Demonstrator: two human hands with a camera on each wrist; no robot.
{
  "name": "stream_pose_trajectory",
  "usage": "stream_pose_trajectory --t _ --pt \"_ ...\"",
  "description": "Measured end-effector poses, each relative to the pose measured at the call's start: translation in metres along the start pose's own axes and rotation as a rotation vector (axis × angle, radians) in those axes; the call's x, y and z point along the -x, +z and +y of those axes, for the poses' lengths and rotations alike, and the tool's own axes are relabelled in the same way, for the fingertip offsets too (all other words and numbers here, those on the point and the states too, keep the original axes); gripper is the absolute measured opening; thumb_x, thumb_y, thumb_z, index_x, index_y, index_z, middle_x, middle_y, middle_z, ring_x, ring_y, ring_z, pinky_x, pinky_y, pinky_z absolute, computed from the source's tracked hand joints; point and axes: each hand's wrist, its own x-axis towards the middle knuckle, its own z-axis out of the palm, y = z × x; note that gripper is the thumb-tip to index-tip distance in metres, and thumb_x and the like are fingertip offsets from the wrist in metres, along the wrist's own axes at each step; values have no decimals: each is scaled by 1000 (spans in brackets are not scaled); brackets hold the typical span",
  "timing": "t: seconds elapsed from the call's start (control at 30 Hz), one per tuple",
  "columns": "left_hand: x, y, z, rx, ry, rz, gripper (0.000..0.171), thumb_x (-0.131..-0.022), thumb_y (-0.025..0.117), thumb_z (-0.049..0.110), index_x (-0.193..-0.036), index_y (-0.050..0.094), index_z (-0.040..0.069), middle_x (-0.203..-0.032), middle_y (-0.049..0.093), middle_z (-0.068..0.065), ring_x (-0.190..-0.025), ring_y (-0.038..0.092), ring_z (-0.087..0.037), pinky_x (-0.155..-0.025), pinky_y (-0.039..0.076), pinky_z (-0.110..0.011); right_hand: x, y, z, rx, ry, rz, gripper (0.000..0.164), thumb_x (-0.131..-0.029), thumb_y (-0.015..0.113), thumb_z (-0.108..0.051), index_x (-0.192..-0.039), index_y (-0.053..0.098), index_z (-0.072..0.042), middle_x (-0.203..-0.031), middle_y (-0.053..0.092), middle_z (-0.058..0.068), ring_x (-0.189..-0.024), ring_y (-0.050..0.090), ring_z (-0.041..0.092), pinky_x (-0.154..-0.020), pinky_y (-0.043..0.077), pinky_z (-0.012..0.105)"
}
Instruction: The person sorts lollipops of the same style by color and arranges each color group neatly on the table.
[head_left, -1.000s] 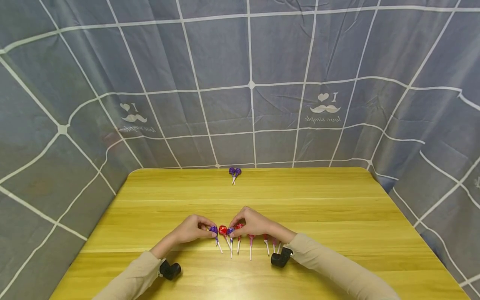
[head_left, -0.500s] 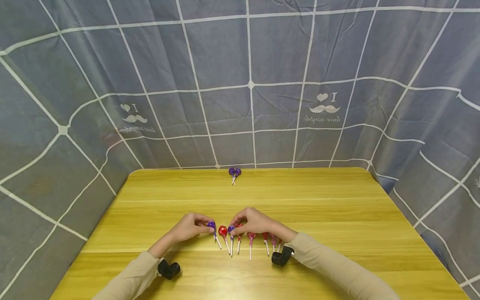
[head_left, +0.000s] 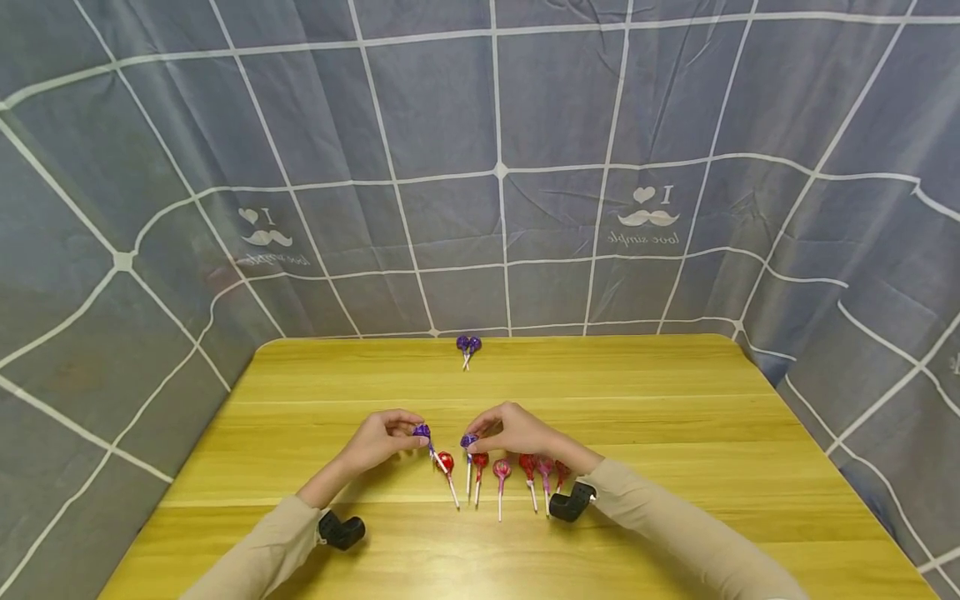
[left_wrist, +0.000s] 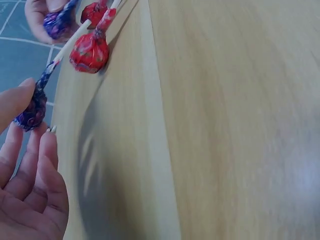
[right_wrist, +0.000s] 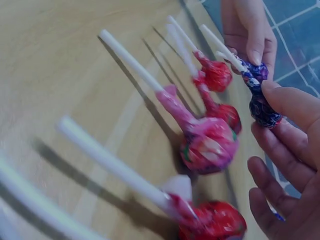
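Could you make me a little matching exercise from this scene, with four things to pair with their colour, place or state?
Column one:
1. Left hand
2. Crossed-stick lollipops
3. Right sleeve
4. Hanging cloth

Column two:
A. Plain beige
B. Pinching a purple lollipop
C. Grey with white lines
D. Lying near the far edge of the table

Right pairs: 1-B, 2-D, 3-A, 4-C.

Left hand [head_left: 386, 437]: thumb [left_wrist: 15, 105] and fingers [left_wrist: 54, 190] pinching | right hand [head_left: 513, 432]: pinching likewise, lower fingers [right_wrist: 274, 192] curved | arms [head_left: 675, 525]: forward, angled inward | hands near each other, apart
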Motion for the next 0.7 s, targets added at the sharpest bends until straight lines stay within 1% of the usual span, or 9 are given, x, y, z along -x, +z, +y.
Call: stream_pose_trajectory --t 0.1,0.17,0.3,0.43,0.5,0.63,0.7 --pt "-3 4 1 12 6 20 41 -83 75 18 -114 65 -6 -96 69 -16 -73 62 -11 -54 51 -26 2 -5 3 -28 34 36 24 -85 74 -25 -105 73 -12 -103 73 3 -90 65 11 -83 52 24" --pt "-5 7 2 26 10 26 42 -84 75 18 -115 64 -7 -96 69 -17 -73 64 -14 -53 51 -27 3 -9 5 -30 41 55 25 -85 74 -26 -106 73 -12 -103 73 2 -88 65 11 -82 52 26" --pt "-12 14 7 70 1 45 42 -84 74 16 -118 63 -6 -93 70 -17 -71 65 -24 -52 51 -29 8 -17 10 0 24 101 26 -85 73 -28 -107 73 -13 -99 73 2 -84 62 12 -78 50 27" --pt "-20 20 16 79 3 85 42 -84 74 14 -119 64 -5 -92 72 -16 -73 65 -27 -53 51 -28 12 -26 13 30 20 146 26 -85 73 -28 -107 73 -14 -99 73 1 -83 60 11 -75 49 25" --pt "-23 23 20 74 -1 97 42 -83 75 14 -119 64 -4 -91 72 -16 -73 65 -29 -53 51 -29 14 -30 15 33 17 161 27 -85 73 -27 -108 72 -12 -99 73 3 -82 60 11 -74 49 24" --pt "-30 27 26 70 -20 113 42 -80 77 13 -118 66 -3 -88 73 -15 -71 66 -30 -50 48 -26 18 -36 20 27 12 188 28 -85 72 -26 -108 72 -9 -101 72 7 -82 60 10 -75 50 24" --pt "-34 30 28 62 -23 126 41 -80 78 14 -116 67 -3 -87 73 -13 -68 64 -26 -49 45 -22 19 -39 23 27 12 201 29 -85 73 -26 -109 72 -9 -102 72 8 -83 60 10 -76 50 24"
